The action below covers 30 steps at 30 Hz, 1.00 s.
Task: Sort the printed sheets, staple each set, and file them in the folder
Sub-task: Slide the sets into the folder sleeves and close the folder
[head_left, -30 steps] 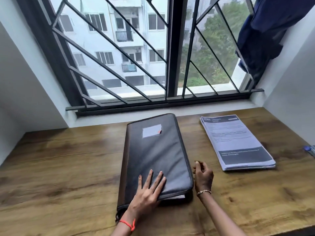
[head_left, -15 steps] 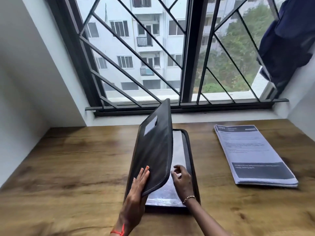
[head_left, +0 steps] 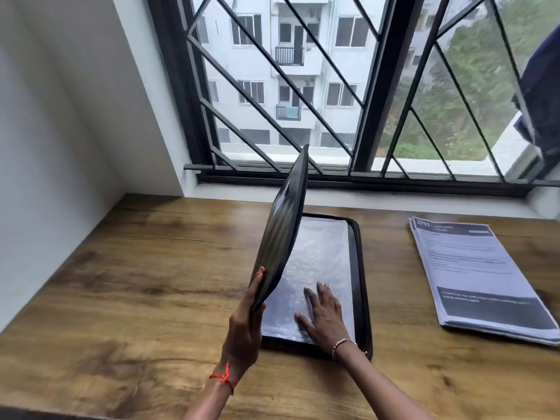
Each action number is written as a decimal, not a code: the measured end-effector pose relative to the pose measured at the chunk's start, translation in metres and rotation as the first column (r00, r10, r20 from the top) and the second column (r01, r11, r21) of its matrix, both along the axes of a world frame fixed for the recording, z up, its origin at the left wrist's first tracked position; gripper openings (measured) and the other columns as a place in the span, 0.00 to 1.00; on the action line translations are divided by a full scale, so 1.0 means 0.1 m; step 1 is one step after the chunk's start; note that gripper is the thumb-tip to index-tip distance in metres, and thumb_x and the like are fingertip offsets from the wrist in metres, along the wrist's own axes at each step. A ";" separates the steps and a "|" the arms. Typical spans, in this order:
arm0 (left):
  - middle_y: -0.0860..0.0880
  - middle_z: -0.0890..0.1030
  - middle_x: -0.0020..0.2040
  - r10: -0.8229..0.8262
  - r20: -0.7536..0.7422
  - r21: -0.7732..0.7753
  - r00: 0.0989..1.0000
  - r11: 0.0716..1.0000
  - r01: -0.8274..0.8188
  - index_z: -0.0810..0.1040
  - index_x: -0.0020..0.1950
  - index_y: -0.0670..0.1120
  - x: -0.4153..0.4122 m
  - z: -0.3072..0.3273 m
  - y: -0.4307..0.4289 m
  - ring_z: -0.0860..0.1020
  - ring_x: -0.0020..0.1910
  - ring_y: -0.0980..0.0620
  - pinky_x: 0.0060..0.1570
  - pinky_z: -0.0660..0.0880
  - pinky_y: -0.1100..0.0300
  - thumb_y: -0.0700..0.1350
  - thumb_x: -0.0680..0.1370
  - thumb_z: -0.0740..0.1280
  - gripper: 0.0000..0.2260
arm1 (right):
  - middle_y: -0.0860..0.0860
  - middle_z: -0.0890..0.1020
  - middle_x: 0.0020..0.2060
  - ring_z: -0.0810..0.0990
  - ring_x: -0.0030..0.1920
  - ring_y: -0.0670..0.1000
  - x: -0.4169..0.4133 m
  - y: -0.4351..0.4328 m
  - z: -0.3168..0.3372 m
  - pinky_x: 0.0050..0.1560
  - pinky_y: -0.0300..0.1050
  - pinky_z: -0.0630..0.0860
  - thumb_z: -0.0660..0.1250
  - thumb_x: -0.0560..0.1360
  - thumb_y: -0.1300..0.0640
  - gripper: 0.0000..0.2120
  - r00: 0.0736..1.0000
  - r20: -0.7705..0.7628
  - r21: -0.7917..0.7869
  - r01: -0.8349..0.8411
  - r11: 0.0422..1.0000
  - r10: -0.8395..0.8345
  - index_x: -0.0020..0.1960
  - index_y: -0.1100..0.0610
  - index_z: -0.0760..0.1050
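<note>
Props up the cover (head_left: pixel 281 231) of the black folder (head_left: pixel 359 268) with the left hand (head_left: pixel 245 322). Fingers straight and flat along the outside of the cover, near its bottom corner. Thumb hidden behind the cover, so cannot tell if it pinches. Red thread (head_left: pixel 224 378) round that wrist.

Cover almost straight up, on the left side of the folder, bent a little.

Lays the right hand (head_left: pixel 324 316) flat inside the folder, near its front edge. Fingers spread wide, resting on the shiny clear sleeve (head_left: pixel 318 256) there. Grips nothing. Thin bracelet (head_left: pixel 341 344) on that wrist.

To the right of the folder, well apart from it: the printed sheets (head_left: pixel 472 274), in one flat pile with a dark band on the top page. No hand on them.

Under the folder: a brown wooden desk (head_left: pixel 136 283).

Behind the folder: a big window (head_left: pixel 303 86) with black slanted bars. High up and far to the right of the folder: a dark blue cloth (head_left: pixel 539 101), hanging by the window.
</note>
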<state>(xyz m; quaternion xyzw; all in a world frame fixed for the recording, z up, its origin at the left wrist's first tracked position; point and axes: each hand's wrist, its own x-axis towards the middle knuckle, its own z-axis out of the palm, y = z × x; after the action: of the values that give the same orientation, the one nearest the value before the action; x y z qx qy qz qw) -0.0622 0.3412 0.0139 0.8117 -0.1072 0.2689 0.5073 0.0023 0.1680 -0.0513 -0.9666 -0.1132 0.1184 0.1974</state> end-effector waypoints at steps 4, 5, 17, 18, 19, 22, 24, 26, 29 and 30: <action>0.55 0.79 0.61 0.110 0.000 -0.064 0.994 0.992 -0.110 0.59 0.70 0.67 -0.01 0.02 0.04 0.76 0.54 0.46 0.48 0.71 0.74 0.60 0.80 0.50 0.18 | 0.54 0.40 0.76 0.37 0.76 0.54 -0.01 0.00 -0.02 0.73 0.48 0.38 0.18 0.49 0.22 0.62 1.000 0.005 -0.027 -0.006 1.000 0.006 0.76 0.50 0.45; 0.52 0.80 0.59 0.133 -0.003 -0.082 0.991 0.988 -0.133 0.61 0.70 0.65 -0.01 -0.01 0.06 0.76 0.51 0.44 0.47 0.68 0.80 0.60 0.80 0.50 0.18 | 0.55 0.41 0.76 0.37 0.76 0.55 -0.02 0.01 -0.01 0.73 0.48 0.39 0.18 0.50 0.22 0.62 1.000 0.010 -0.038 -0.012 0.999 0.012 0.76 0.50 0.45; 0.44 0.72 0.59 0.531 -0.210 -0.400 0.821 0.719 -0.568 0.66 0.64 0.31 0.06 0.08 0.39 0.72 0.56 0.51 0.53 0.64 0.79 0.47 0.79 0.53 0.22 | 0.55 0.39 0.76 0.36 0.75 0.54 -0.08 0.03 0.03 0.72 0.47 0.34 0.15 0.51 0.25 0.60 0.999 0.015 -0.107 -0.032 0.994 0.034 0.76 0.51 0.43; 0.42 0.73 0.59 0.570 -0.224 -0.405 0.791 0.683 -0.608 0.66 0.64 0.31 0.08 0.09 0.44 0.72 0.56 0.49 0.52 0.64 0.78 0.45 0.79 0.53 0.21 | 0.55 0.40 0.76 0.36 0.75 0.54 -0.08 0.04 0.03 0.73 0.48 0.36 0.15 0.51 0.25 0.60 0.999 0.018 -0.111 -0.031 0.993 0.033 0.76 0.52 0.43; 0.39 0.73 0.60 0.602 -0.247 -0.399 0.759 0.651 -0.646 0.65 0.63 0.30 0.10 0.09 0.48 0.73 0.56 0.45 0.52 0.65 0.75 0.44 0.79 0.54 0.20 | 0.56 0.40 0.76 0.36 0.75 0.55 -0.07 0.04 0.04 0.73 0.49 0.37 0.15 0.51 0.25 0.60 0.999 0.022 -0.116 -0.031 0.993 0.034 0.76 0.52 0.43; 0.31 0.72 0.62 0.675 -0.399 -0.328 0.620 0.527 -0.784 0.63 0.64 0.29 0.12 0.03 0.62 0.72 0.59 0.35 0.54 0.64 0.57 0.40 0.82 0.55 0.16 | 0.55 0.40 0.76 0.36 0.75 0.55 -0.08 0.04 0.03 0.74 0.50 0.38 0.15 0.51 0.26 0.60 0.999 0.015 -0.143 -0.042 0.989 0.045 0.76 0.51 0.43; 0.29 0.69 0.64 0.697 -0.476 -0.255 0.536 0.474 -0.843 0.60 0.67 0.29 0.13 0.00 0.70 0.71 0.61 0.33 0.56 0.63 0.53 0.40 0.82 0.54 0.18 | 0.56 0.40 0.76 0.37 0.76 0.55 -0.08 0.05 0.02 0.74 0.51 0.38 0.15 0.52 0.25 0.60 0.999 0.024 -0.136 -0.040 0.990 0.044 0.77 0.52 0.44; 0.29 0.60 0.70 0.706 -0.498 -0.200 0.503 0.472 -0.859 0.52 0.71 0.28 0.13 -0.07 0.78 0.62 0.69 0.34 0.65 0.57 0.54 0.37 0.81 0.55 0.22 | 0.56 0.41 0.76 0.37 0.76 0.55 -0.09 0.05 0.01 0.74 0.51 0.38 0.15 0.52 0.25 0.60 0.998 0.030 -0.145 -0.045 0.988 0.050 0.77 0.52 0.44; 0.31 0.45 0.74 0.682 -0.562 -0.127 0.468 0.488 -0.863 0.41 0.73 0.30 0.14 -0.18 0.87 0.47 0.74 0.36 0.72 0.44 0.54 0.31 0.76 0.57 0.31 | 0.56 0.40 0.76 0.36 0.75 0.55 -0.09 0.04 0.01 0.74 0.50 0.38 0.14 0.52 0.26 0.60 0.998 0.033 -0.156 -0.052 0.986 0.058 0.76 0.52 0.42; 0.31 0.43 0.74 0.676 -0.580 -0.109 0.454 0.488 -0.866 0.39 0.72 0.30 0.14 -0.20 0.87 0.45 0.74 0.36 0.73 0.43 0.52 0.30 0.74 0.58 0.34 | 0.56 0.39 0.76 0.36 0.75 0.55 -0.10 0.04 0.00 0.74 0.50 0.37 0.14 0.52 0.26 0.59 0.998 0.033 -0.158 -0.056 0.986 0.062 0.76 0.52 0.41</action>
<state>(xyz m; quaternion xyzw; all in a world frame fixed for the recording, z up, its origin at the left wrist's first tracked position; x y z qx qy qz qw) -0.0487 0.4285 -0.0061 0.6855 0.4630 0.2872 0.4829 -0.0079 0.1720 -0.0510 -0.9774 -0.1356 0.1146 0.1150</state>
